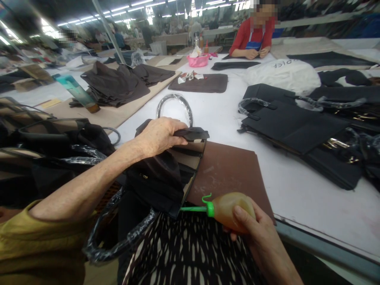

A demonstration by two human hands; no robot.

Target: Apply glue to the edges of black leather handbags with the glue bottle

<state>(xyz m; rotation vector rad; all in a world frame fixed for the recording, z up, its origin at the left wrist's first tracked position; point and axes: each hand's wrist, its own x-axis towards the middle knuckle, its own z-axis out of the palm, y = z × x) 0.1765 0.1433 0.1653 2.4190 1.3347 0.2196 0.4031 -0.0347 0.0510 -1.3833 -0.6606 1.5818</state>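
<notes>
My left hand (160,135) is closed on the upper edge of a black handbag (160,178), pulling its opening apart so the tan lining shows. The bag lies partly on my lap and partly on a brown board (231,170) at the table's near edge. Its plastic-wrapped handle (118,241) hangs down at the lower left. My right hand (255,233) grips a yellowish squeeze bottle (231,208) with a green nozzle. The nozzle tip points left and touches the bag's lower rim.
Finished black bags (293,126) with wrapped handles lie to the right on the white table (311,206). More bags (44,146) pile up at the left. Dark fabric pieces (118,85), a teal bottle (77,91) and a pink basket (198,60) sit farther back. A person in red (252,35) works across the table.
</notes>
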